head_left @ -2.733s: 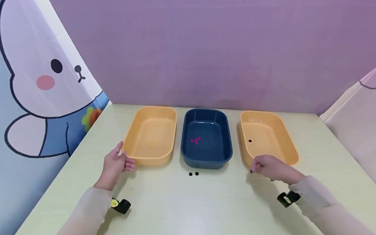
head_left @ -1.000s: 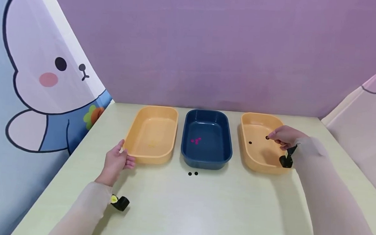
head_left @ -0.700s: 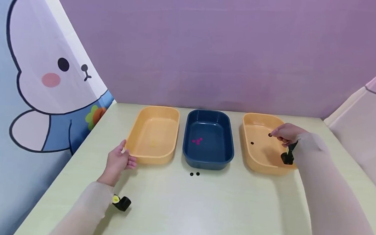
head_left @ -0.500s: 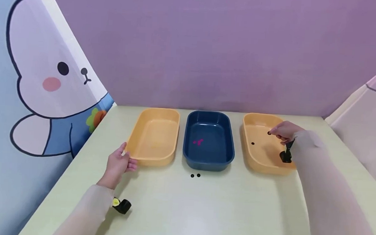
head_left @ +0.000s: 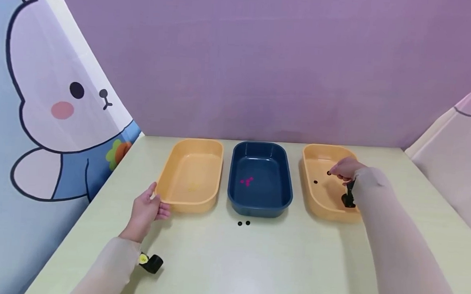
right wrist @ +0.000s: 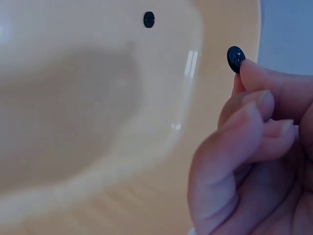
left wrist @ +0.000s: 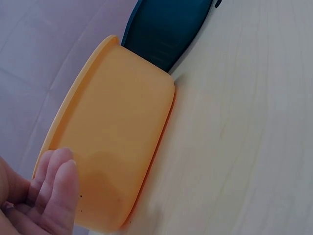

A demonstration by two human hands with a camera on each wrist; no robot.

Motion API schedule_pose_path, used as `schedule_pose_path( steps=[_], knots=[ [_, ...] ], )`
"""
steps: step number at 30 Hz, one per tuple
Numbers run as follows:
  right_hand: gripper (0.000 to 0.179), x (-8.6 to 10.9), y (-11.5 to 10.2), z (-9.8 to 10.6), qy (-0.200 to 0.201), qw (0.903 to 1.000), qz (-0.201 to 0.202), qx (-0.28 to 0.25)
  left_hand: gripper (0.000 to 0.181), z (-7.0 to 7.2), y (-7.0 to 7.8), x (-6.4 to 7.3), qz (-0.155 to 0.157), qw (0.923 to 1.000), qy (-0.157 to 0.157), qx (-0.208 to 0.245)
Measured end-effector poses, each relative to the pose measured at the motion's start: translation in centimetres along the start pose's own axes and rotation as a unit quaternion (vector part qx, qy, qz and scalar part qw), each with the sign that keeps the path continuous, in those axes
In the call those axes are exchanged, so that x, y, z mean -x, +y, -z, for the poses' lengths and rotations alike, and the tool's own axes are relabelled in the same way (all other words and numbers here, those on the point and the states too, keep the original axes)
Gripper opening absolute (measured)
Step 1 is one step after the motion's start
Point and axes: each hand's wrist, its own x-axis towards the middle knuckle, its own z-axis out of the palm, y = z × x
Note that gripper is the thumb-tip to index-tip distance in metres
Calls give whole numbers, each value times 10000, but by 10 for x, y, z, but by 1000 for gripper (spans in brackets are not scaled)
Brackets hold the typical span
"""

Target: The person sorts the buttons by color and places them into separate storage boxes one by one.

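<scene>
While the right hand [head_left: 344, 169] hovers over the right tray [head_left: 320, 198], its thumb and fingertips [right wrist: 254, 73] pinch one black button [right wrist: 235, 58] by the edge; the other fingers are curled into the palm. In the right wrist view the button stands on edge, its face turned toward the camera, above the tray's far wall. A second black button [head_left: 315, 182] lies flat on the floor of this tray, just left of the hand.

At the near left corner of the left tray [head_left: 209, 152] the left hand [head_left: 146, 209] lies on the desk [head_left: 253, 263], fingers loosely bent and touching the tray's outer wall [left wrist: 117, 147], thumb raised; it grips nothing.

Three trays stand in a row across the desk, long axes running away from the onlooker: two orange at the sides, one blue tray [head_left: 283, 185] between them, all near one another yet apart. A small cluster of pink buttons [head_left: 246, 181] lies in the blue one; their number cannot be told. Two more black buttons [head_left: 243, 223] lie side by side on the desk just before the blue tray. That makes four black buttons in view: one held, one in the right tray, two on the desk. A faint yellowish mark shows on the left tray's floor, too dim to identify.

Each wrist carries one small black camera [head_left: 152, 263].
</scene>
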Motion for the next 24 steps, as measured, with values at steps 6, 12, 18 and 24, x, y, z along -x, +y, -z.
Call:
schedule_pose_path(
  steps=[6, 12, 18, 24],
  knots=[
    [20, -8, 7, -4, -51, 10000, 38, 76, 57, -1, 2, 1, -8, 10000, 3, 17],
    [20, -9, 11, -8, -92, 9997, 120, 207, 56, -2, 7, 2, -86, 10000, 33, -25],
    [22, -10, 12, -11, -133, 9994, 105, 295, 55, -3, 9, 0, -144, 9999, 59, -30],
    [36, -17, 19, -16, -330, 9988, 44, 371, 55, -2, 9, 0, -160, 9999, 55, -10]
  ],
)
